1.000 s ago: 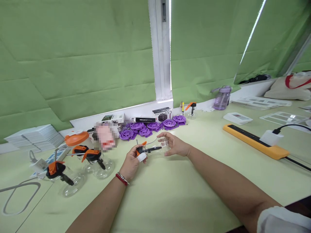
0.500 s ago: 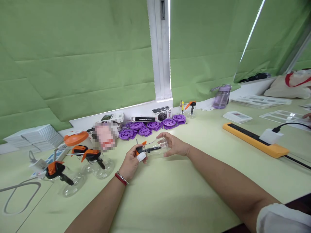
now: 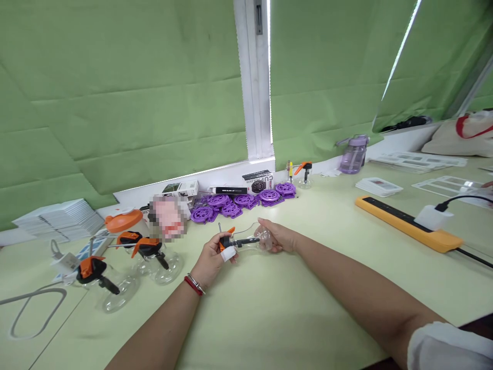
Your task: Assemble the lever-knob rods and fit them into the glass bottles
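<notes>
A clear spray bottle [image 3: 250, 241] with a black-and-orange trigger head lies sideways between my hands above the table. My left hand [image 3: 213, 256] is closed around its head, with a white wrap on the thumb. At the bottle's rounded base, my right hand [image 3: 283, 237] grips with the fingers curled beneath and behind it. A dark tube shows through the clear wall. On the left of the table stand similar spray bottles [image 3: 117, 293] with black-and-orange heads.
Purple slotted round parts [image 3: 231, 209] lie in a row by the wall, near a cup holder box [image 3: 259, 183]. A yellow power strip [image 3: 408, 224] with a white plug is at right. A purple water bottle [image 3: 353, 155] and another small spray bottle [image 3: 305, 177] stand at the back.
My right hand has turned and shifted its grip on the bottle's base, with its fingers now curled under. The bottle has moved slightly right along with my left hand.
</notes>
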The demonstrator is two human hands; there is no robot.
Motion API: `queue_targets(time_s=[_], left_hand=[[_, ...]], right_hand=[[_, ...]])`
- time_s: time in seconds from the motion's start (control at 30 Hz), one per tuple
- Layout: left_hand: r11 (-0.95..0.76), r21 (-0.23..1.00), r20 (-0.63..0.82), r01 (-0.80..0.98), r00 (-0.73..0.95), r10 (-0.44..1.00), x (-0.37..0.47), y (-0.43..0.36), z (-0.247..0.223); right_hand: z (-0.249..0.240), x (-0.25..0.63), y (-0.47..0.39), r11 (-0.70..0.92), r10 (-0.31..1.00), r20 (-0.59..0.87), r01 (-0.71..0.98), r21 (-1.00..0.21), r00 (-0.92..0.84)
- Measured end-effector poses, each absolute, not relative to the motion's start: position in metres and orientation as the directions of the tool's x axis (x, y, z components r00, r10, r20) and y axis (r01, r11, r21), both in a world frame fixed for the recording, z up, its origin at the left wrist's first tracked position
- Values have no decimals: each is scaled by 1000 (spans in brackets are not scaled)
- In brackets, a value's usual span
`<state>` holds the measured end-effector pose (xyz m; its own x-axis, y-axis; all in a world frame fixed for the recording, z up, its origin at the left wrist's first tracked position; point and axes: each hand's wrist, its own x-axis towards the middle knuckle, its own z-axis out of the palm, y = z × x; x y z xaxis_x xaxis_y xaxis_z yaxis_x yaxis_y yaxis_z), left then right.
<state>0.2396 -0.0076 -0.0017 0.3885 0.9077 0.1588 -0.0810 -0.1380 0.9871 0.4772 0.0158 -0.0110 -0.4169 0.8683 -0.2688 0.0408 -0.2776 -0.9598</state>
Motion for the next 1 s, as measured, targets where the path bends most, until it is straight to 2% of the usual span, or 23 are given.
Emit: queue_targets(time_s=[0.13,0.23,0.4,0.47,0.53,0.77,1.0], left_hand=[[-133,987,159,-93,405,900,240,-6,-6],[-120,986,157,-117,388,908,239,-3,-9],[-93,979,149,-183,319,936,237,1,-7],[-102,980,154,-169,333,930,236,1,-6],[-108,982,156,-153,350,924,235,0,-6],[-96,989,129,-108,364,922,235,-1,-11],[-117,989,144,-94,376,915,234,-2,-10]], right_hand=[[-10,476,17,-341,856,-341,71,-937,-388],[-6,475,15,-351,853,-331,25,-936,-404],[0,478,10,-142,889,-35,-202,-969,-457],[1,481,9,-66,877,43,-208,-976,-478],[1,483,8,-41,873,61,-196,-980,-484],[0,482,7,-143,873,-28,-200,-969,-488],[-6,477,12,-194,904,-159,-49,-980,-397]])
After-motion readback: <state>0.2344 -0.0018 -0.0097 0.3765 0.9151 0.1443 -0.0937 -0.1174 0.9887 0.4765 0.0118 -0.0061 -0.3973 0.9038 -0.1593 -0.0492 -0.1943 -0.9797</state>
